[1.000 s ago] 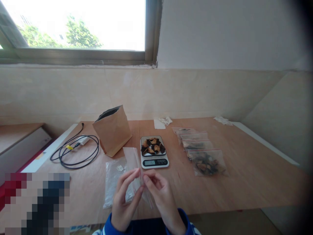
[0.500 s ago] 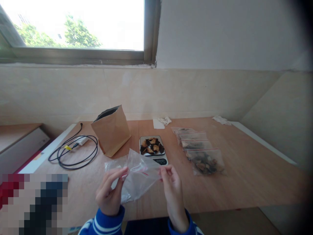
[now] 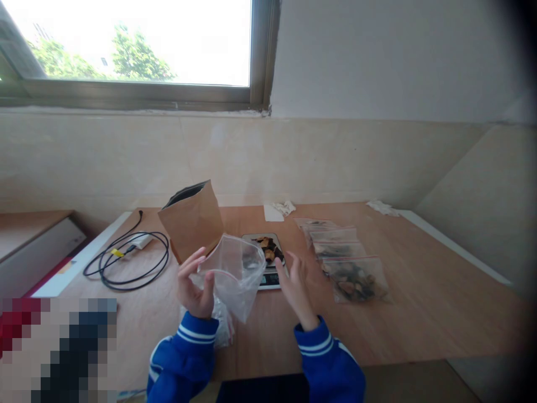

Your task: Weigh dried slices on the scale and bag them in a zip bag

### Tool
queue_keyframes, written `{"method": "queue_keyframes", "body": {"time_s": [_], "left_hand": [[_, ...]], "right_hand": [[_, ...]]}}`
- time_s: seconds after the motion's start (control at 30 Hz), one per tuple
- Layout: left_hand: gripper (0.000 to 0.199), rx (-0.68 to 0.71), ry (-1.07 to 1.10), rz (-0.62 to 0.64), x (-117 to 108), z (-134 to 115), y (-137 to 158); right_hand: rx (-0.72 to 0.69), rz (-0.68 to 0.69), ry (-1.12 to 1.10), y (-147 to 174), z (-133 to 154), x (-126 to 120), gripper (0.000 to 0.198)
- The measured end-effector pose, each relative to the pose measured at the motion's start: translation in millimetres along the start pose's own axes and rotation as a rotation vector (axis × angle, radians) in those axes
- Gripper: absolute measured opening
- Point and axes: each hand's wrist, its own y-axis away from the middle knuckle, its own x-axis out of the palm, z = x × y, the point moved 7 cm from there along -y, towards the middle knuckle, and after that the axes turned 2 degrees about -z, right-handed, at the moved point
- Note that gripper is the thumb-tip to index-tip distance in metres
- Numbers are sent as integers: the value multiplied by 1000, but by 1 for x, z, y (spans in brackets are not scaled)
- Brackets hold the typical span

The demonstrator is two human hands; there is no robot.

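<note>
My left hand (image 3: 196, 285) grips the edge of a clear zip-lock bag (image 3: 235, 268), whose mouth now stands apart. Beside the digital scale (image 3: 271, 281), my right hand (image 3: 296, 282) has its fingers spread and holds nothing. Dark and tan dried slices (image 3: 269, 251) lie on the scale's plate, partly hidden behind the bag. More flat clear bags (image 3: 223, 324) rest on the table below my left hand.
A brown paper bag (image 3: 191, 224) stands open behind my left hand. Coiled black cable (image 3: 126, 288) lies to the left. Several filled zip-lock bags (image 3: 356, 282) overlap at the right. Crumpled white tissue (image 3: 285, 208) sits at the table's back edge.
The zip-lock bag's mouth has opened, and the bag has shifted up. My right hand has let go of it and moved up beside the scale.
</note>
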Motion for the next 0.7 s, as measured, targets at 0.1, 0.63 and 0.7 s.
{"method": "queue_keyframes", "body": {"time_s": [0.1, 0.63, 0.7], "left_hand": [[28, -95, 108, -29, 9, 24, 15], [28, -210, 299, -24, 14, 46, 41], [28, -209, 286, -12, 15, 46, 41]], "right_hand": [[-56, -6, 134, -19, -6, 22, 62], [-83, -38, 131, -27, -40, 40, 39], [-72, -52, 62, -29, -42, 37, 34]]}}
